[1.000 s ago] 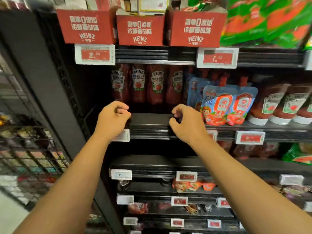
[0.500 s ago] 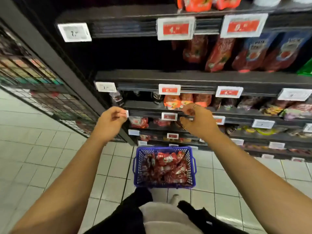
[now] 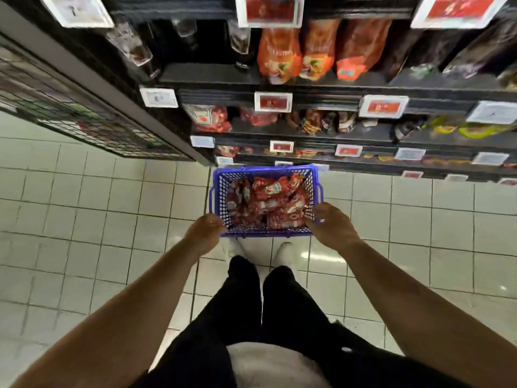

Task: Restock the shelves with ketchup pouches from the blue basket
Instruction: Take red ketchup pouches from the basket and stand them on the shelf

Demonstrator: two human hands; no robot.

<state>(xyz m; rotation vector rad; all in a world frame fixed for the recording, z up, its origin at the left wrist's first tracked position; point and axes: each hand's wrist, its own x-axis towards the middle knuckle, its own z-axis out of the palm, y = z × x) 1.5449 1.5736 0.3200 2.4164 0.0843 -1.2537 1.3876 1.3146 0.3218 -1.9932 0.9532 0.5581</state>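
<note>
A blue basket (image 3: 265,170) stands on the tiled floor at the foot of the shelves (image 3: 321,86). It holds several red ketchup pouches (image 3: 268,204) in a loose pile. My left hand (image 3: 205,228) hangs over the basket's near left corner, its fingers loosely curled and holding nothing. Over the near right corner is my right hand (image 3: 333,225), also loosely curled and with nothing in it. More red pouches (image 3: 208,119) lie on a low shelf above the basket.
Orange bags (image 3: 279,51) and dark bottles (image 3: 240,43) fill the shelf above, and price tags (image 3: 272,101) line the edges. A wire rack (image 3: 70,116) stands to the left. My legs and white shoes (image 3: 282,252) are just behind the basket. White floor tiles (image 3: 84,205) spread around.
My view has swung from the upper shelf down to the floor. Both hands have left the shelf edge and dropped towards the basket, holding nothing.
</note>
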